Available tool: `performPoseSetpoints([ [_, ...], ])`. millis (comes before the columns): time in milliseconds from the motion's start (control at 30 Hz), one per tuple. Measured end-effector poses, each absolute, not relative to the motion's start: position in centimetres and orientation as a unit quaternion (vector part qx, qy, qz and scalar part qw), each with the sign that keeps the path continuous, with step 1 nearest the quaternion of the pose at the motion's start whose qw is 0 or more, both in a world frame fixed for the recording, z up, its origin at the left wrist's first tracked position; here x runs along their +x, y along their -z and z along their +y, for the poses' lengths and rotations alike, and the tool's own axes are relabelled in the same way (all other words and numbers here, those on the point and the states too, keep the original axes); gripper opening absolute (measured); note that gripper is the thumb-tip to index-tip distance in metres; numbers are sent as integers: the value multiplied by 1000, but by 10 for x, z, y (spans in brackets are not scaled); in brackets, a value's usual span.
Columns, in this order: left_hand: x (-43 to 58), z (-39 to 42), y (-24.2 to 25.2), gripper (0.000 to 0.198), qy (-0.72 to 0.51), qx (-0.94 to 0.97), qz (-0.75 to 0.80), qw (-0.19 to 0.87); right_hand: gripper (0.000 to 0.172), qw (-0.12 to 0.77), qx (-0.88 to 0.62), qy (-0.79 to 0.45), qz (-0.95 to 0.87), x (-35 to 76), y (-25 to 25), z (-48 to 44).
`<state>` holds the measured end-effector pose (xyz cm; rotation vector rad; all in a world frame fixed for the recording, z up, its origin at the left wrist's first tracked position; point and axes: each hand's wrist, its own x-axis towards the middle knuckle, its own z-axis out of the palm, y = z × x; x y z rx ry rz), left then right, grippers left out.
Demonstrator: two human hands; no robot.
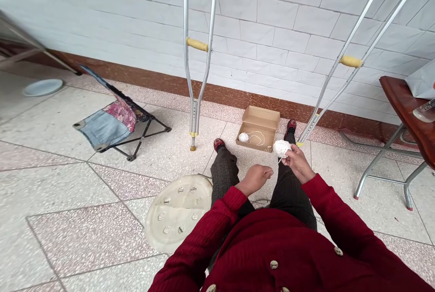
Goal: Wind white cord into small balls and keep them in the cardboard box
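Observation:
A white yarn ball [282, 148] is held in my right hand [296, 161], its fingers closed round the ball's right side. A short strand hangs from the ball toward my left hand [257, 178], which is closed with its fingertips pressed together; whether they pinch the strand is too small to tell. Beyond my hands an open cardboard box [260, 128] stands on the floor between my feet. Inside it, at the left, lies a smaller white yarn ball [244, 137], with loose yarn curling to its right.
One crutch [193, 115] stands against the tiled wall ahead, another crutch [335, 70] leans to the right. A folding chair [112, 122] is at the left, a round plastic cover [178, 210] near my left leg, a brown stool [408, 111] at the right.

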<state>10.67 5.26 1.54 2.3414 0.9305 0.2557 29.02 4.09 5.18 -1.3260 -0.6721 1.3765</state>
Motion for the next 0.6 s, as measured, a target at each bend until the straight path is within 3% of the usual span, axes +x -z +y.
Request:
performPoseSetpoints([
  [167, 92, 78, -10, 28, -103, 883, 366, 277, 33, 403, -479, -688, -368, 283, -76, 2],
  [333, 99, 100, -43, 29, -89, 920, 338, 178, 35, 284, -512, -734, -345, 279, -29, -12],
  [467, 113, 88, -66, 30, -90, 939, 315, 102, 38, 374, -636, -614, -280, 284, 4, 14],
  [600, 118, 62, -59, 32, -98, 931, 326, 131, 40, 463, -653, -539, -263, 290, -10, 45],
])
